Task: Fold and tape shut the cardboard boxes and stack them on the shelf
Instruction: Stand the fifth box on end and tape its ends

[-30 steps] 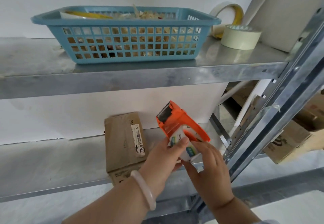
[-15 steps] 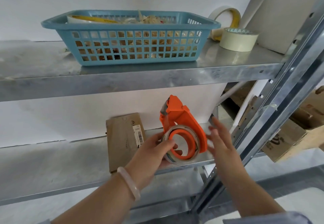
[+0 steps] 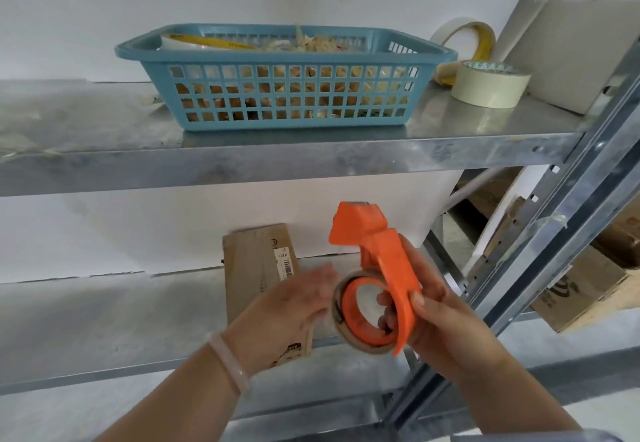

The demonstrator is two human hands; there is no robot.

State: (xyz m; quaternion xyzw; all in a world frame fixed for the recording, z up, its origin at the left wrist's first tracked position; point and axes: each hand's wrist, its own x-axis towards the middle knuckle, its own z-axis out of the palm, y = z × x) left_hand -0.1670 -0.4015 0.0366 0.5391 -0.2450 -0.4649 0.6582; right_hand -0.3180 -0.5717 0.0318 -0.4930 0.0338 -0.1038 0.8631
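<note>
An orange tape dispenser with a roll of brown tape is held up in front of the lower metal shelf. My right hand grips its handle, fingers curled through the roll's core. My left hand, blurred and with straight fingers, is just left of the roll and holds nothing. A flat brown cardboard box with a barcode label lies on the lower shelf behind my left hand, partly hidden by it.
A blue plastic basket full of tape scraps sits on the upper shelf. Two tape rolls stand to its right by a white board. Grey steel uprights run along the right, with more cardboard behind.
The dispenser passed from my left hand to my right hand. My left hand let go and drew slightly left; my right hand, open half a second ago, now grips the dispenser.
</note>
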